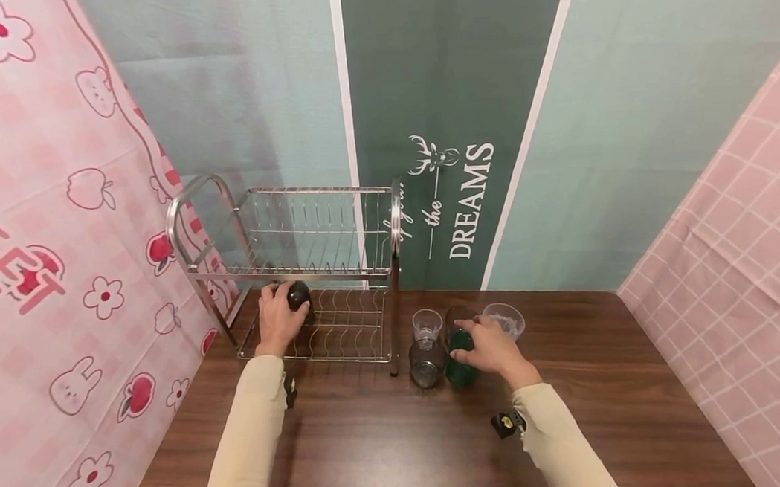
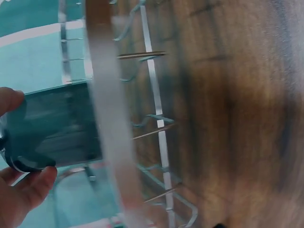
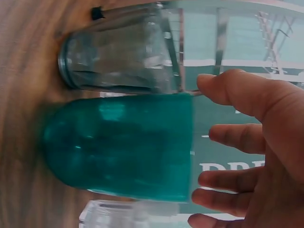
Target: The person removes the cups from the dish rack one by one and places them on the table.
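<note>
My left hand (image 1: 282, 317) grips a dark cup (image 1: 297, 295) over the lower shelf of the metal dish rack (image 1: 350, 359). In the left wrist view, the thumb and fingertips hold the rounded end of the dark cup (image 2: 57, 128), whose other end passes behind a rack bar. On the right, my right hand (image 1: 493, 349) is at the top of a green cup (image 1: 461, 373). Close up in the right wrist view, its fingers are spread by the rim of the green cup (image 3: 123, 147), not curled round it. A grey glass (image 3: 114, 61) stands beside that cup.
The rack's upper shelf (image 1: 324, 270) overhangs the left hand. Behind the grey glass is a clear glass (image 1: 427, 322), and a wide clear vessel (image 1: 505, 315) stands right of the hand. Curtains bound the wooden table (image 1: 388, 437) at the back and sides.
</note>
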Demonstrator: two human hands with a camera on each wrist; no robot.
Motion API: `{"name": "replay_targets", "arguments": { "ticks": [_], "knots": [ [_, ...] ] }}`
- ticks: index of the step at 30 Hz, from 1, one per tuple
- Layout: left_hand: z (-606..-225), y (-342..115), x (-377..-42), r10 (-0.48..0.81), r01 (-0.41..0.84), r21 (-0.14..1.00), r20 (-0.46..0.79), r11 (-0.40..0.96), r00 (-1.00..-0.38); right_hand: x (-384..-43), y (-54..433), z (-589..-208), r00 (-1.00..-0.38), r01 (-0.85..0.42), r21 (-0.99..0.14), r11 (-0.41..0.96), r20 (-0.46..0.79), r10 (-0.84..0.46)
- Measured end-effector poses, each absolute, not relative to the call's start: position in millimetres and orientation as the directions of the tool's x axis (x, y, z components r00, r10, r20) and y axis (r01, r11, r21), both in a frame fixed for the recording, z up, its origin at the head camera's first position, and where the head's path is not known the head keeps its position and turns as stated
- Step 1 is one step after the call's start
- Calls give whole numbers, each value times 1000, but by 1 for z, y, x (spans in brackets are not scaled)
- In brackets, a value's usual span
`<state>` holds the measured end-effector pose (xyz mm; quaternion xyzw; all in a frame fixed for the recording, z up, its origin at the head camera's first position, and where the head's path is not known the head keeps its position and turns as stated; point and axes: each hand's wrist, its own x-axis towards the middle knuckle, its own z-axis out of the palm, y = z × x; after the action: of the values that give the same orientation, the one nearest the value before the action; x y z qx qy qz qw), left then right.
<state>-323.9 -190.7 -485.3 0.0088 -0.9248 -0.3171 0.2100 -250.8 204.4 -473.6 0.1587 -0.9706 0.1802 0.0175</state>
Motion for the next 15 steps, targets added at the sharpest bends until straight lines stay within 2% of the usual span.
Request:
{"name": "replay_targets", "arguments": {
  "ticks": [5,15],
  "knots": [
    [-471,-187,-322,-137,151,545,451,825,-882,-254,207,-461,-939,-343,-337,877,114,-324],
    [-462,-180,-310,-109,166,568,418,806,-902,-247,202,-450,-941,-339,-242,909,95,-326]
  ]
}}
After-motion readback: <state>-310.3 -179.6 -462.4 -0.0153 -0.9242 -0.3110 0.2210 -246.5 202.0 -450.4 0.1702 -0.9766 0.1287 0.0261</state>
